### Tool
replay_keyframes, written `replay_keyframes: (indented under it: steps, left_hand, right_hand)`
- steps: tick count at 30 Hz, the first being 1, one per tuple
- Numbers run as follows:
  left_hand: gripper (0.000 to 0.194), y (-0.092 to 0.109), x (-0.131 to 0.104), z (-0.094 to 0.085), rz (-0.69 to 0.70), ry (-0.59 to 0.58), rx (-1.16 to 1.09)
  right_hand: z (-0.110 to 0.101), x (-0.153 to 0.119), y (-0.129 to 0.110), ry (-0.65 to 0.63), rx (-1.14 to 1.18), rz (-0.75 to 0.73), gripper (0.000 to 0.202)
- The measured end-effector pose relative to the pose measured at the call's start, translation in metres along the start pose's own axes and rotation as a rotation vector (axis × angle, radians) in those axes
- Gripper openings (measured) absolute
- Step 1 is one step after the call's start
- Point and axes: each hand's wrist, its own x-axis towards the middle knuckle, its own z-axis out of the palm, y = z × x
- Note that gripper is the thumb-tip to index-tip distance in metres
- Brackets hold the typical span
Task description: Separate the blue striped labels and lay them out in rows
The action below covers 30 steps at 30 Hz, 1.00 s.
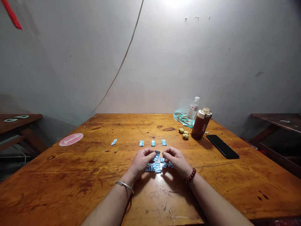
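Note:
My left hand (142, 161) pinches a small blue-and-white card (156, 156) between thumb and fingers, above a loose pile of similar cards (157, 168) on the wooden table (94, 169). Close by on the other side, my right hand (176, 160) has thumb and fingertips pressed together; anything in them is hidden. More of the cards (164, 164) lie partly under the right hand. Beyond the hands, three card pieces (141, 143), (153, 143), (164, 142) lie spaced in a row. A further tilted card (114, 142) rests off to the left.
At the right stand a brown sport bottle (199, 125) and a clear water bottle (193, 108), with a teal strap (180, 116) and several yellowish round items (185, 136) beside them. A black phone (222, 146) lies near the right edge. A pink round sign (71, 139) is at far left.

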Motion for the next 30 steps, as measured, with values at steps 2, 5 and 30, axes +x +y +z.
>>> replay_keyframes:
  steps: [2,5,30]
  left_hand:
    - [0.022,0.001,0.004,-0.006,0.034,0.131,-0.058]
    - [0.022,0.001,0.008,-0.014,0.036,0.239,-0.130]
    - [0.023,-0.006,0.007,-0.006,0.028,0.190,-0.079]
  right_hand:
    - [-0.004,0.002,0.003,0.043,-0.122,-0.030,0.016]
    - [-0.007,0.002,0.009,0.005,-0.415,-0.110,0.013]
    - [0.004,-0.006,0.011,-0.117,-0.640,-0.298,0.028]
